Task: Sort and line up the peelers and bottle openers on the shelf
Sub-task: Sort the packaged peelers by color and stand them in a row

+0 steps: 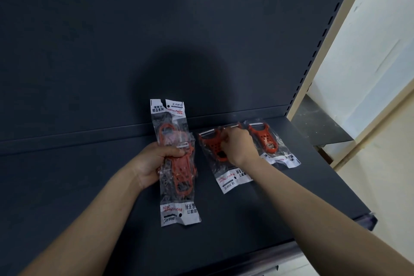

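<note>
**Bagged red peelers, some in hand, some laid near the shelf's back right corner**

Gripped in the left hand [154, 163], over the middle of the shelf [89, 186]: a bundle of bagged red peelers [180, 170], thumb clamped across the front, fingers wrapped behind and out of sight. Seemingly two bags stacked head to tail, though hard to count through the crinkled plastic. Upper header card [167, 108] poking up against the back panel [134, 29], "Magical Peeler 2026" just readable. Lower header card [179, 214] hanging toward the front edge, print upside down.

Flat near the back right corner: more bags side by side, blades toward the back edge, cards toward the front. Leftmost bag [211, 150] half covered by the right hand [239, 144] and wrist. Rightmost bag [265, 139] nearest the right edge, its card partly cut off by the forearm. Between them, only a sliver of blade and red plastic from a middle bag [234, 127], the rest buried under the knuckles.

Right hand palm down, fingers curled onto the plastic where leftmost and middle bags overlap. Fingertips hidden by the hand itself, so impossible to tell whether pinching or merely pressing, or which bag.

At the right edge, a slotted upright [324, 36]. At the front right corner, a blurred price rail [367, 219].
</note>
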